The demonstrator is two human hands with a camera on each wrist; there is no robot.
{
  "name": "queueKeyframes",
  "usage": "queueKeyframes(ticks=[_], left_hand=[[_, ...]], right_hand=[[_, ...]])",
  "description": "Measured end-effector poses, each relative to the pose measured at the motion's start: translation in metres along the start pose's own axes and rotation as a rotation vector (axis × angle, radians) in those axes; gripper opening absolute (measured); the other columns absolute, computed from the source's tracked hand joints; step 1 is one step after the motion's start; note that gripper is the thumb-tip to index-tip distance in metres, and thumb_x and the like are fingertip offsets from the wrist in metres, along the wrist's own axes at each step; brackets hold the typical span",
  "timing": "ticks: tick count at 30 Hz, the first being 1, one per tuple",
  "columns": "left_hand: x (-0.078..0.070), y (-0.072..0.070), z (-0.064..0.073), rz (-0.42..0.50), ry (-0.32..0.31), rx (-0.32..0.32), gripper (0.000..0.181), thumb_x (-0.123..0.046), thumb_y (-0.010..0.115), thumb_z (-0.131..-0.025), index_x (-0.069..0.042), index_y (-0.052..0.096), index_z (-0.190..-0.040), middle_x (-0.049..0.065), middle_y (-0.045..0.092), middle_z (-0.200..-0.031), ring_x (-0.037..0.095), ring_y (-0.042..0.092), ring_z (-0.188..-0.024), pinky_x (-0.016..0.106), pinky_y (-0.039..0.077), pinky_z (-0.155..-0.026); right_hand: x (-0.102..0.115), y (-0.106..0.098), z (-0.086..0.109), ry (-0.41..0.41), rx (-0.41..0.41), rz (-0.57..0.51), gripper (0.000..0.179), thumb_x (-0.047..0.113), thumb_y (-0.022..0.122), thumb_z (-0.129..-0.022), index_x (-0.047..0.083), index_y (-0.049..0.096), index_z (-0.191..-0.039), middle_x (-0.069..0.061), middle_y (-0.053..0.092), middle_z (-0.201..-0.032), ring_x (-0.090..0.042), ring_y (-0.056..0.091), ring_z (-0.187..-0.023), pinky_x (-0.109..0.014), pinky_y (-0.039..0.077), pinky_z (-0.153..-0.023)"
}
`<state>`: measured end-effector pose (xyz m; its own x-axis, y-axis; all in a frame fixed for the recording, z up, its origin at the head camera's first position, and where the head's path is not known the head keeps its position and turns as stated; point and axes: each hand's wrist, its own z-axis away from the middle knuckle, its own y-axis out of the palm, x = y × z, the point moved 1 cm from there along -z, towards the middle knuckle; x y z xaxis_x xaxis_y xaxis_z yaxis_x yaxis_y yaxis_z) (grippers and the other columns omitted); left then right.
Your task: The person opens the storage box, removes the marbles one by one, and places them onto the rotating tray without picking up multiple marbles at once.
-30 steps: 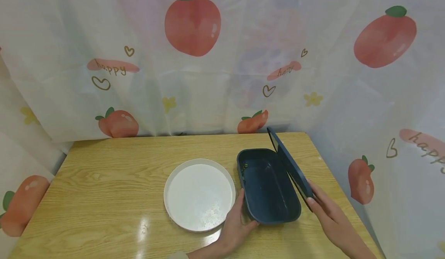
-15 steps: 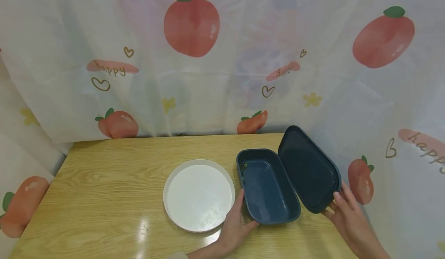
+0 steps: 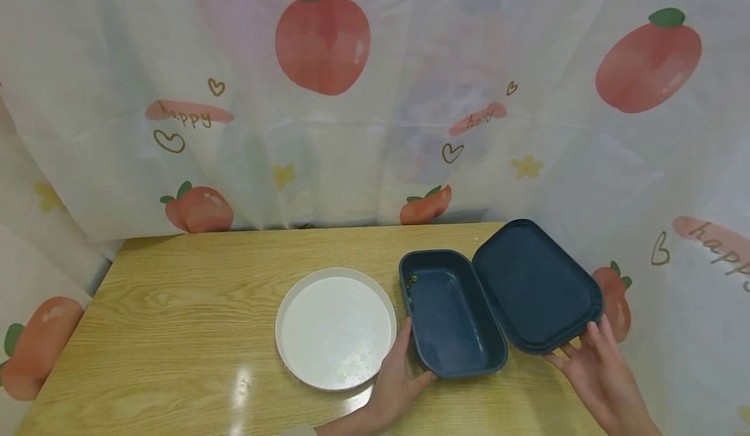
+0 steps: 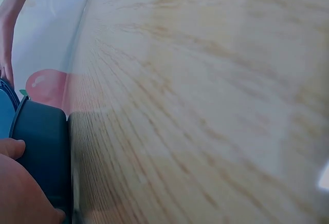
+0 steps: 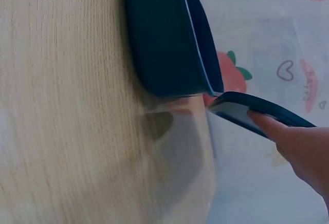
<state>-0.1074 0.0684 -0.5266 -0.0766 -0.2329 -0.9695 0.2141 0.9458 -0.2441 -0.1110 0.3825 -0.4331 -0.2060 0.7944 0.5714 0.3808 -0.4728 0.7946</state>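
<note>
A dark blue rectangular lidded box [image 3: 454, 322] with rounded corners stands on the right part of the table. My left hand [image 3: 398, 384] grips its near left corner, fingers along the left side and thumb at the front; the left wrist view shows this hand [image 4: 20, 188] against the box wall [image 4: 43, 142]. Tilted back at the box's right rim is the matching lid [image 3: 536, 286], its inner face up. My right hand [image 3: 603, 371] pinches the lid's near right corner, thumb on one face [image 5: 303, 149]. Small green and yellow bits [image 3: 411, 281] show inside the box, too small to identify.
Left of the box lies a round white plate [image 3: 336, 332] with a raised rim, close to my left hand. The wooden table [image 3: 187, 319] extends further left. A fruit-printed curtain [image 3: 375, 130] hangs behind the table and along its right side.
My right hand has swung the lid from nearly upright over to the right and down, so its inner face now shows. The left hand, box and plate have stayed put.
</note>
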Motion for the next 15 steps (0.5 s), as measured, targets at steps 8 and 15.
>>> queueKeyframes(ticks=[8,15], left_hand=[[0.0,-0.001,0.0,0.01,-0.009,0.004,0.097,-0.03,0.077,-0.088,-0.005,0.017,-0.159,0.01,0.024,-0.163,0.028,0.024,-0.147,0.048,0.024,-0.117],[-0.001,0.0,-0.001,0.0,-0.01,0.003,0.096,-0.027,0.077,-0.087,-0.006,0.017,-0.159,0.009,0.023,-0.163,0.027,0.024,-0.148,0.047,0.023,-0.117]], right_hand=[[0.0,-0.018,0.008,0.024,0.023,-0.252,0.056,0.028,0.006,-0.11,0.045,0.039,-0.151,0.002,0.045,-0.152,-0.045,0.044,-0.134,-0.067,0.024,-0.111],[-0.001,-0.029,0.011,0.02,0.021,-0.312,0.056,0.03,0.006,-0.11,0.044,0.043,-0.149,0.002,0.045,-0.152,-0.047,0.041,-0.135,-0.067,0.02,-0.112]])
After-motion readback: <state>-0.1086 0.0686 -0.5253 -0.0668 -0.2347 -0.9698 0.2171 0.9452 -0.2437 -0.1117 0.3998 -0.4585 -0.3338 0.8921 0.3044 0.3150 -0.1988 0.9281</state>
